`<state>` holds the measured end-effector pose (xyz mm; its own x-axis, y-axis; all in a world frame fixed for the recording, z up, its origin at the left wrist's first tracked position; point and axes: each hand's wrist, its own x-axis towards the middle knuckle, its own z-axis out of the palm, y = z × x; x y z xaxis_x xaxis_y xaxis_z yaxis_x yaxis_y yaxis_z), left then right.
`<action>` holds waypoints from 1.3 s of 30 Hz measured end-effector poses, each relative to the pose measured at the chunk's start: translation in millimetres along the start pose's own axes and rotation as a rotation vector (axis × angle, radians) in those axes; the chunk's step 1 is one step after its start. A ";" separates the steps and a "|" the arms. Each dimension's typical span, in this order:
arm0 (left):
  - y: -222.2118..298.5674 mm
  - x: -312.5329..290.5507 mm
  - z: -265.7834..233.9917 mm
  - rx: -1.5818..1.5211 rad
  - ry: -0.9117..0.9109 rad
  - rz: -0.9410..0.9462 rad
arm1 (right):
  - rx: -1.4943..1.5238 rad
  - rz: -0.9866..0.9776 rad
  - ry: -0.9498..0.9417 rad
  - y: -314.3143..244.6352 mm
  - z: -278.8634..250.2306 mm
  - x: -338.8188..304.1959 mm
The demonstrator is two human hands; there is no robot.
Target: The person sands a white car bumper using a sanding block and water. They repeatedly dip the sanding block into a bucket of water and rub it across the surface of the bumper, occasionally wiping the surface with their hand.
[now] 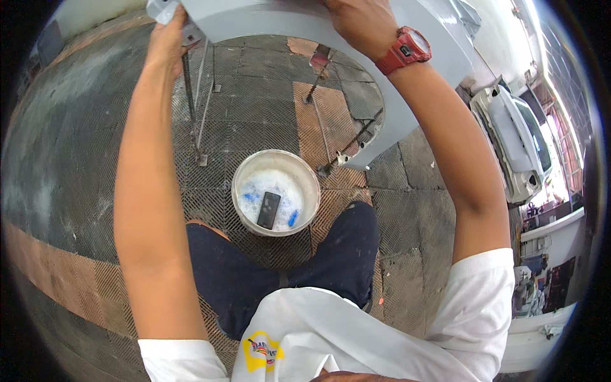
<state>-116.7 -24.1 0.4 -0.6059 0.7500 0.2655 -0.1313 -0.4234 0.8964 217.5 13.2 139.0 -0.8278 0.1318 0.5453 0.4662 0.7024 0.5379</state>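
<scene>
A light grey car fender (407,105) with a curved wheel arch spans the top of the view, resting on a metal stand. At its left end, my left hand (168,43) is closed round the bracketed edge, thumb up. My right hand (361,27), below a red wristwatch (405,51), lies against the fender's upper part; its fingers run out of the frame at the top, so what they hold or press is hidden. Below the arch, between my knees, stands a white bucket (239,215) of foamy water. A black rectangular block (268,210) and a blue piece (293,218) sit in the foam.
Thin stand legs (191,102) reach the floor at left, with another leg (318,83) under the arch. Dark and brown ribbed tiles (63,159) cover the floor. At right stands a pale car body (517,137), with cluttered shelving (541,280) nearer to me.
</scene>
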 end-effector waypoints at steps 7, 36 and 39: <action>-3.6 3.6 13.3 -0.005 -0.061 -0.040 | -0.211 -0.049 0.085 36.5 19.2 -85.9; -281.8 -348.2 -7.0 1.188 -0.363 0.151 | 1.022 0.595 -1.246 -301.0 297.9 -328.5; -280.8 -348.6 -4.6 1.281 -0.314 0.135 | 0.857 0.483 -1.264 -330.4 318.2 -338.0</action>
<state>127.8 -168.9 -345.5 -0.3271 0.8982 0.2936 0.8484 0.1423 0.5099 244.0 -40.8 -427.6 -0.5790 0.6088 -0.5423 0.8046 0.5341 -0.2593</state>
